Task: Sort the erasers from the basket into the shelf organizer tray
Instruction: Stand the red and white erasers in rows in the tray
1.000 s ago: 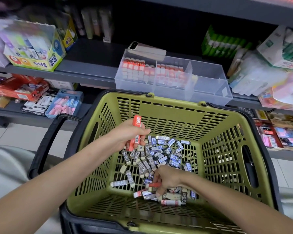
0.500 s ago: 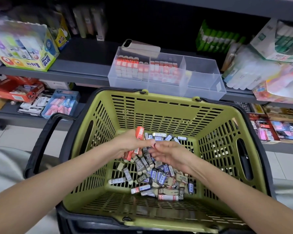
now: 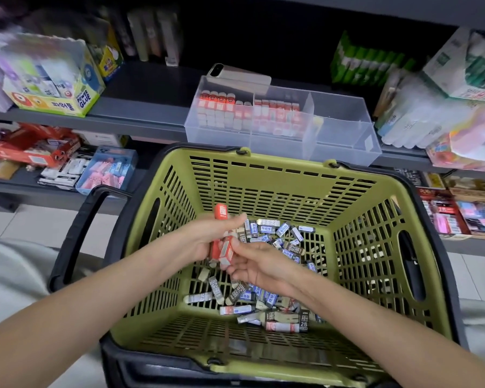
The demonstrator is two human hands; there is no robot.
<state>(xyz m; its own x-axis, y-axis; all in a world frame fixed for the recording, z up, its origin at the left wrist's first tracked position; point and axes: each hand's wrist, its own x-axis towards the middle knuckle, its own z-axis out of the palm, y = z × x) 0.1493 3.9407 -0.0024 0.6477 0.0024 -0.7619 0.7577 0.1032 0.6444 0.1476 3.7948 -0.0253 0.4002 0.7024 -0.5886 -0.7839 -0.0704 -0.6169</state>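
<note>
Above the green basket [image 3: 277, 175], the left hand [image 3: 205, 239] grips a bundle of orange erasers [image 3: 220, 213]; the right hand [image 3: 254, 266] pinches one orange eraser [image 3: 226, 252] against it. Loose erasers [image 3: 263, 299] cover the basket floor. The clear organizer tray [image 3: 345, 135], partly filled, sits at the front edge of the shelf [image 3: 140, 119].

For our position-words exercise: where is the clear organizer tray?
Head view, upper centre: the organizer tray sits on the grey shelf, behind the far rim of the green basket.
</note>
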